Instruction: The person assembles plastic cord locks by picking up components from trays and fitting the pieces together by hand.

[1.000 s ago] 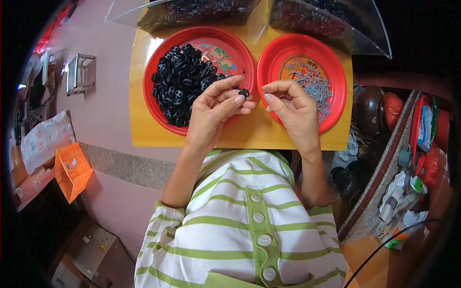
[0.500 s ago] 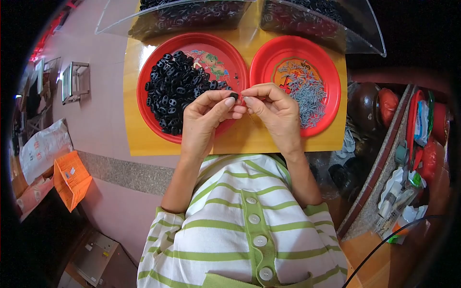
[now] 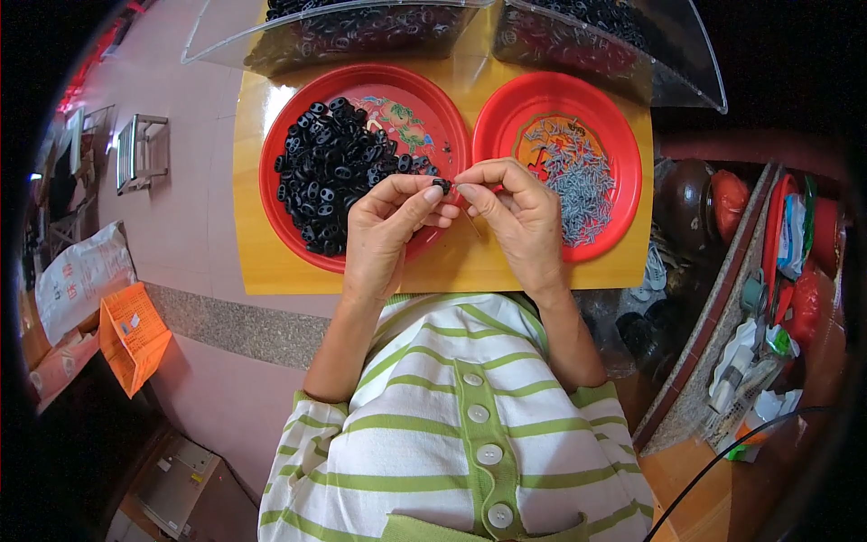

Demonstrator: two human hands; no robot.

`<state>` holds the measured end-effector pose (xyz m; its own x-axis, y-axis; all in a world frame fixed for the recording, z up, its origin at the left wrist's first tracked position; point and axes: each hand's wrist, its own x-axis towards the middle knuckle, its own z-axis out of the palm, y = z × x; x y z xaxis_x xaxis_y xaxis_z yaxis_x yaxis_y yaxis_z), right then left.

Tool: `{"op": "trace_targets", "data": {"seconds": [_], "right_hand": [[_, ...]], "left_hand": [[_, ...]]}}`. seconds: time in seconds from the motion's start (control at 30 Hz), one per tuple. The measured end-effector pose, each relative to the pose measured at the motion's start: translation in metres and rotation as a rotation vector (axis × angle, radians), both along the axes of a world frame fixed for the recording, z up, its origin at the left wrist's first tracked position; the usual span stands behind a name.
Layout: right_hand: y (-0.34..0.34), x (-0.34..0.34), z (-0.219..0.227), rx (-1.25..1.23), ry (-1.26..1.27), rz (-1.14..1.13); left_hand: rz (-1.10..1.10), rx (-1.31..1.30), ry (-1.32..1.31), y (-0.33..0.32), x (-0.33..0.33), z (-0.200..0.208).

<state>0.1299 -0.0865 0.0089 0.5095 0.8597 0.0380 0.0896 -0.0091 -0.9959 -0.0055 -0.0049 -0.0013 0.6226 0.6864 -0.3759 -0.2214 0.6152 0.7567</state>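
One small black piece [image 3: 442, 183] is pinched between thumb and forefinger of the left hand [image 3: 379, 226], above the right edge of the left red plate [image 3: 427, 104]; it is partly covered by fingertips, so its long axis and heading cannot be told. Just beside it, the right hand's [image 3: 522, 226] thumb and forefinger are pressed together; whether anything is gripped cannot be seen. Uncounted black pieces [image 3: 325, 176] and grey pins [image 3: 582, 194] are held in two plates, backed by two clear bins [image 3: 379, 47] on one counter [image 3: 257, 282].
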Motion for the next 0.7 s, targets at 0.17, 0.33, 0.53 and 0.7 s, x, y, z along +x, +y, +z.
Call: {"op": "trace_targets", "data": {"seconds": [0.17,0.33,0.53,0.7], "right_hand": [[0.000,-0.002,0.008,-0.037,-0.089,0.008],[0.000,-0.003,0.010,-0.062,-0.159,0.002],[-0.002,-0.007,0.009,-0.115,-0.118,-0.005],[-0.003,-0.011,0.001,-0.129,0.020,0.006]], "left_hand": [[0.006,0.033,0.008,-0.001,0.001,0.002],[0.029,0.154,0.071,-0.003,0.002,0.005],[0.020,0.292,0.106,-0.007,0.003,0.005],[0.024,0.289,0.123,-0.011,0.002,-0.003]]}}
